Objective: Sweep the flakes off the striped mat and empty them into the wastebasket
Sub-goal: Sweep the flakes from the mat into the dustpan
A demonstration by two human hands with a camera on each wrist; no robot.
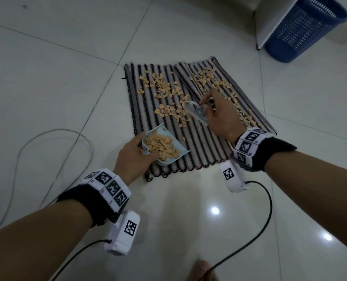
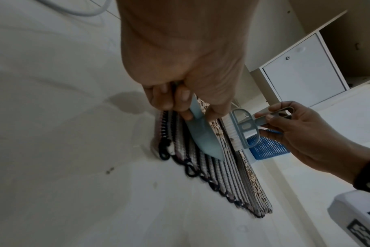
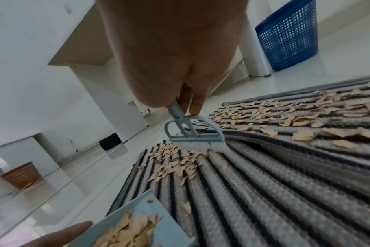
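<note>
A striped mat (image 1: pixel 207 151) lies on the white tile floor, strewn with tan flakes (image 1: pixel 164 88). My left hand (image 1: pixel 134 153) grips a light blue dustpan (image 1: pixel 175 146) at the mat's near left corner; the pan holds a heap of flakes (image 1: pixel 160 146). From the left wrist view the dustpan (image 2: pixel 203 135) tilts down onto the mat (image 2: pixel 232 180). My right hand (image 1: pixel 219 116) holds a small blue hand brush (image 1: pixel 195 111) by its handle, bristles on the mat's middle. In the right wrist view the brush (image 3: pixel 192 132) stands among flakes (image 3: pixel 175 167). A fold (image 3: pixel 264 147) ridges the mat.
A blue mesh wastebasket (image 1: pixel 302 27) stands at the far right, beside a white cabinet panel (image 1: pixel 269 21). A grey cable (image 1: pixel 47 142) loops on the floor at the left. Black wrist-camera cords (image 1: pixel 259 226) trail across the near floor. A bare foot (image 1: pixel 201 270) shows at the bottom edge.
</note>
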